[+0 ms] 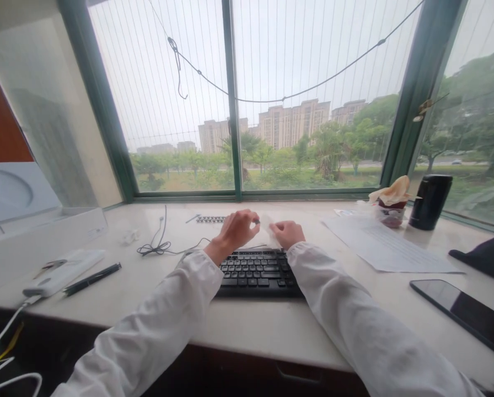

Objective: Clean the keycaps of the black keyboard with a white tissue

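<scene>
Above the back edge of a black keyboard (255, 273), both hands are raised close together. My left hand (234, 231) is closed in a pinch on a small dark piece (257, 221) that looks like a keycap. The fingers of my right hand (289, 234) are closed on a thin white tissue (267, 225), which hangs between the two hands. Just behind my left hand, rows of small dark pieces resembling keycaps (209, 219) lie on the desk. My left hand and sleeve hide part of the keyboard's left side.
On the left lie a coiled black cable (154, 249), a pen (92, 279), a white power bank (60, 275) and a white box (44, 237). On the right are printed sheets (387, 245), a phone (462, 311), a black tumbler (431, 202) and a small cup (391, 212).
</scene>
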Action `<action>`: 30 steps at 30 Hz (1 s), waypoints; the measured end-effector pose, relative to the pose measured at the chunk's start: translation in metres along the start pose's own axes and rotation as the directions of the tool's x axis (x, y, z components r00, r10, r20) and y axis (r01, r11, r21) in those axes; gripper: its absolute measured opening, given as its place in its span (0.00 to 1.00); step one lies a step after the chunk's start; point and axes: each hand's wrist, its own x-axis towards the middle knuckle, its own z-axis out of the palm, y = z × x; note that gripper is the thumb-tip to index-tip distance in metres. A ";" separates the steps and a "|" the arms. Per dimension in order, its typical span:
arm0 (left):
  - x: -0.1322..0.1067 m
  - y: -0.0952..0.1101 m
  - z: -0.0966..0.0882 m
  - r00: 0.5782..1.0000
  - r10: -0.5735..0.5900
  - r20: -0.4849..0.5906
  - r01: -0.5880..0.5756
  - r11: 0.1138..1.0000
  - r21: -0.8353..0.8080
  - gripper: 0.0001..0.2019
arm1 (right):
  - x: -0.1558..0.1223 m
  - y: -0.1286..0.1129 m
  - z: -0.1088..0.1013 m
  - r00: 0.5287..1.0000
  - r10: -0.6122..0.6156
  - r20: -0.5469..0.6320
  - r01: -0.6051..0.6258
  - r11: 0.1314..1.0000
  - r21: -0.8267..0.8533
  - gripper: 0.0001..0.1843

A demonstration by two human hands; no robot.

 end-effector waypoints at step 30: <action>-0.028 -0.017 0.011 0.991 0.057 -0.125 -0.083 0.972 -0.219 0.10 | -0.002 -0.004 0.027 0.970 -0.134 0.204 -0.065 0.666 0.743 0.29</action>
